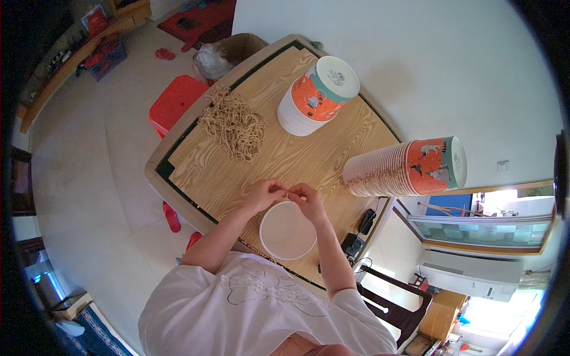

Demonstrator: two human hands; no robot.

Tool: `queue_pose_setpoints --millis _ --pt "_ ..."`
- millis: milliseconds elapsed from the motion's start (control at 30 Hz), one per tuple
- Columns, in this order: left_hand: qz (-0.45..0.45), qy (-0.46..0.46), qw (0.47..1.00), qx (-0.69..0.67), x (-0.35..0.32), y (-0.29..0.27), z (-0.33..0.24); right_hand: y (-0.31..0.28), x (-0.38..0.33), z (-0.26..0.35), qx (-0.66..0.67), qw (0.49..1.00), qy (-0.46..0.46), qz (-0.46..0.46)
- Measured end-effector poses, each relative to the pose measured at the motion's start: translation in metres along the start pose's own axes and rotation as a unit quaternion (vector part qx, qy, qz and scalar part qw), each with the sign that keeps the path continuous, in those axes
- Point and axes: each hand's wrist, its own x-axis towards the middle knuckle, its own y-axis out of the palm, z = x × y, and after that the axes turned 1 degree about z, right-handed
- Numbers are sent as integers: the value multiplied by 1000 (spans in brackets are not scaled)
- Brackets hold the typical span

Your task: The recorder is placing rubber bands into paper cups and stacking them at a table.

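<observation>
Presently, one round, white, open-topped paper tub (288, 232) is set by the near edge of the brown wood-grained table (309, 160), with the left hand (266, 196) and right hand (307, 202) held together at its far rim, fingertips pinched; anything gripped cannot be made out. Fine fingertip work is judged to be in hand, steady two-handed pinching being called for next. Also listed: loose tan twine heap (234, 126), left edge.

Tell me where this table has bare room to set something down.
Bare tabletop spreads between the string pile, far bucket stack, right bucket stack and left hand. Another patch: between string pile, left table corner and left forearm. Crowded: the near right, with white bucket, right hand, black cables.
</observation>
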Motion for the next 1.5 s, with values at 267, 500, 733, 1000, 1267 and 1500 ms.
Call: queue_pose_setpoints --millis 267,500,733,1000,1267,1500 --pt "2 -11 1000 9 2 3 -7 -2 -1 12 16 1000 5 0" --pt "14 -8 999 37 1 3 -2 -1 -2 8 23 1000 -7 2" --pt "-2 -36 999 33 -4 0 -9 0 -3 11 8 999 -28 -16" --pt "30 -52 998 10 3 5 -3 -2 -5 12 14 1000 -8 -3" --pt "-1 -41 999 -23 0 0 10 -3 -6 6 25 999 -11 -25" --pt "-10 -35 999 4 3 -3 18 0 -5 4 27 999 -23 -23"
